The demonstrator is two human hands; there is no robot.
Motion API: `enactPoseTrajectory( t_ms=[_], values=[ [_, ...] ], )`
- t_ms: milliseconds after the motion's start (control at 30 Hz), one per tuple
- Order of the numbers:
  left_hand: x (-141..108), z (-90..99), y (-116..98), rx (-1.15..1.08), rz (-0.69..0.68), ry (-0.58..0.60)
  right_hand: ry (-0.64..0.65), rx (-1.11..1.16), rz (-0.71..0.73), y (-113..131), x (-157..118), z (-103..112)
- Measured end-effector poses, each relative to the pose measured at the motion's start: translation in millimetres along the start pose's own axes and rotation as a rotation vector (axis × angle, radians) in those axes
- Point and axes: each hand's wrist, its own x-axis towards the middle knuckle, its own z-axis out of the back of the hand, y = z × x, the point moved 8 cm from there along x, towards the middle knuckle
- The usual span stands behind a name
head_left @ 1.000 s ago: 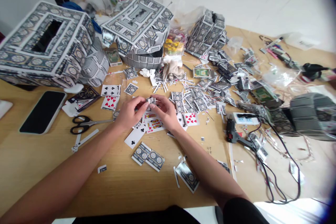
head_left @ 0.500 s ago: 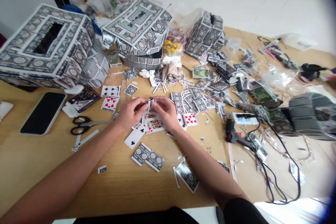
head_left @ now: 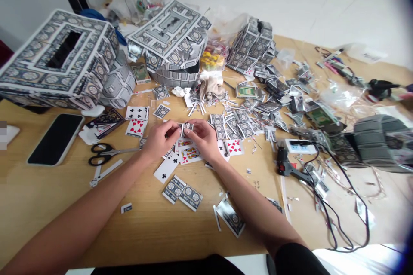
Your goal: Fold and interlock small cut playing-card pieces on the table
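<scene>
Between the fingertips of both hands is a small piece of playing card (head_left: 186,127), its patterned back partly covered by fingers. My left hand (head_left: 162,136) pinches its left end, and my right hand (head_left: 202,135) grips the right end. Just beneath them lie face-up playing cards, among them a king of hearts (head_left: 189,154) and a two of clubs (head_left: 167,167). Nearer to me are two card backs (head_left: 182,193) side by side. Black-handled scissors (head_left: 106,153) rest left of my left hand, their blade tips hidden by it.
Card-covered boxes (head_left: 38,73) stand along the back. A phone (head_left: 55,139) lies at left. To the right are a glue gun (head_left: 292,167) with black cable, a power strip (head_left: 300,147) and a grey roll-shaped card piece (head_left: 377,139). Loose cards (head_left: 240,122) and scraps litter the middle.
The card piece has tilted slightly, showing a little more of its surface between the fingers. Both hands keep nearly the same place. The view has shifted a little.
</scene>
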Motion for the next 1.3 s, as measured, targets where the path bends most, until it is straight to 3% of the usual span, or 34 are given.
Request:
enactPoseTrajectory(
  t_ms=[167,467,833,1033,1167,1300],
  values=[
    [0.0,1.9,2.2,0.035,0.003,-0.035,-0.003,-0.04,-0.001,-4.3,0.0,1.3],
    [-1.0,-0.3,-3.4,-0.018,-0.006,0.016,-0.068,0.009,-0.044,-1.3,-1.9,3.6],
    [-0.4,2.4,3.8,0.017,-0.019,-0.04,-0.06,-0.028,-0.104,-7.8,-1.5,3.6],
    [0.0,7.0,3.4,-0.024,0.039,-0.066,-0.088,-0.091,-0.027,11.9,-0.8,7.6],
    [1.6,18.7,-3.0,0.007,0.048,-0.131,-0.101,-0.078,0.058,31.5,1.2,12.8],
    [4.5,30.5,-3.2,0.007,0.059,-0.194,-0.132,-0.133,0.08,36.4,2.2,20.2]
  ],
)
